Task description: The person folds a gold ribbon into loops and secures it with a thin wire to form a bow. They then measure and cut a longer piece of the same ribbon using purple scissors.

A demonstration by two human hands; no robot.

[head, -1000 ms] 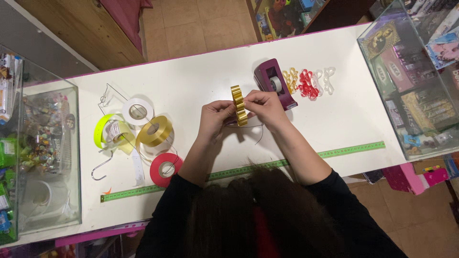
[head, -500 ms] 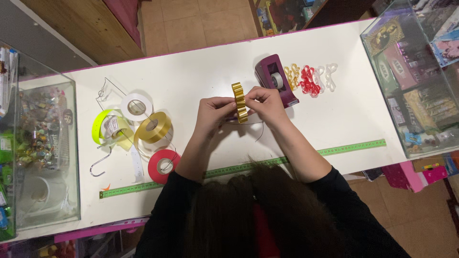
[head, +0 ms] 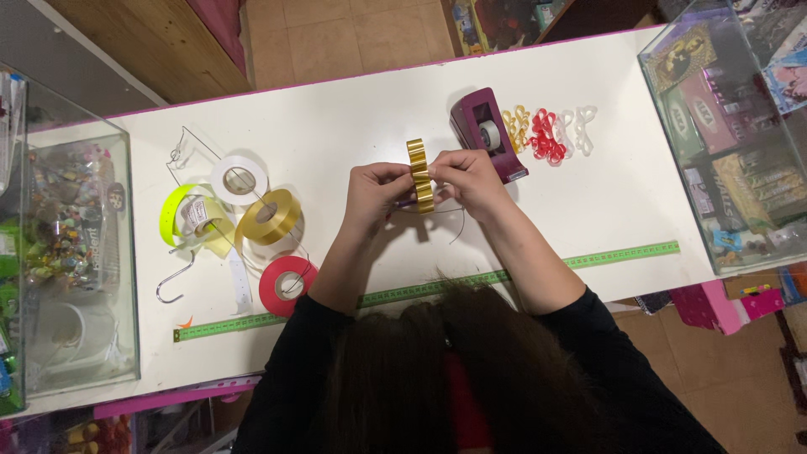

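gold ribbon (head: 419, 175), folded into a flat looped stack, is held upright above the middle of the white table (head: 353, 109). left hand (head: 376, 192) pinches its left side, right hand (head: 465, 179) pinches its right, fingers closed on it. just behind stands a maroon tape dispenser (head: 486, 139) with small bows (head: 546, 133) beside it. ribbon spools (head: 252, 214) lie well to the left, a green measuring tape (head: 622, 254) along the near edge.
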